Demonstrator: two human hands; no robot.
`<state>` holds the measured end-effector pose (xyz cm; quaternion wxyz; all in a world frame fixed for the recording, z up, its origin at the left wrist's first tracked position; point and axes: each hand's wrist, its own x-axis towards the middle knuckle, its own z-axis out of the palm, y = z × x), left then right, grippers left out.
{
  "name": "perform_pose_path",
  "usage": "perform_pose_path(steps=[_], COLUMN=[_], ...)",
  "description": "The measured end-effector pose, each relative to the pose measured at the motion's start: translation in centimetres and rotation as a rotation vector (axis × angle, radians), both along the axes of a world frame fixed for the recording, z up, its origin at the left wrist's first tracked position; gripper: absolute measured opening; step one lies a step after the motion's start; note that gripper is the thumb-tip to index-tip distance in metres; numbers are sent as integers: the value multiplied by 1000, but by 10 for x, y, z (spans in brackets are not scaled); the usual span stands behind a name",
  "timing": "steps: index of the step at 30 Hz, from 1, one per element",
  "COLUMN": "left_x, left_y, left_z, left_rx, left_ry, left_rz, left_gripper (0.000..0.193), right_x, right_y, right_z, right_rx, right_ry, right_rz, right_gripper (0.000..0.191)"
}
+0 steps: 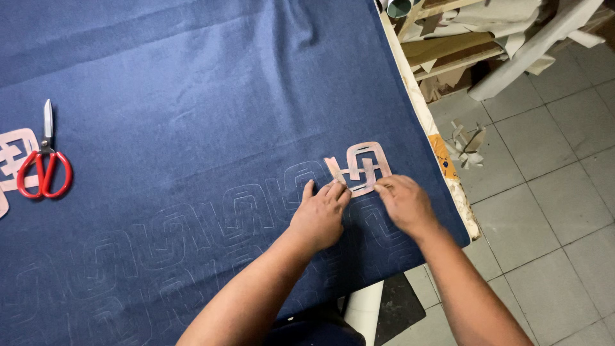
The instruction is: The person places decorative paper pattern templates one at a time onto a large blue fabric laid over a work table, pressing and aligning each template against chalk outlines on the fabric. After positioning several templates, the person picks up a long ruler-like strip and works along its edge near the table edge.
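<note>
A dark blue cloth (192, 96) covers the table, with a row of pale traced loop outlines (237, 208) along its near part. A beige cardboard stencil (362, 165) of interlocked loops lies flat near the cloth's right edge. My left hand (318, 214) presses its fingertips on the stencil's lower left edge. My right hand (403, 202) rests at the stencil's lower right, fingers pinched on something small and pale that I cannot make out.
Red-handled scissors (45, 168) lie at the far left beside another beige stencil (14, 157). The table edge (442, 157) runs down the right side. Tiled floor (544, 192) with cardboard scraps (466, 144) and wooden shelving (461, 51) lie beyond it.
</note>
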<state>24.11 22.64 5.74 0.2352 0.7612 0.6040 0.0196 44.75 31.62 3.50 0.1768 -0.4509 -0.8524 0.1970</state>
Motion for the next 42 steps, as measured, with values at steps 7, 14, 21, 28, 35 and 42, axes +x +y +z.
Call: perform_pose_path(steps=[7,14,21,28,35,42], left_x=[-6,-13,-15,-8,-3,-1], left_y=[-2,8,12,3,1,2], left_z=[-5,-5,-3,-8,-15,-21], left_rx=[84,82,85,133,158,129], left_ry=[-112,-218,-272,-169,-32,-19], left_rz=[93,146,187,133,62,56], left_gripper=[73,78,73,65,58,57], right_x=[-22,-22,-48,-39,-42,-42], right_y=[-23,-22,-25,-2,13,14], right_z=[-8,-4,-11,-7,-1,-5], right_rx=[-71,-36,12,1,-155,-115], right_ry=[208,180,262,251,190,151], right_rz=[78,58,105,-77,-96,-53], right_gripper=[16,14,18,20,24,24])
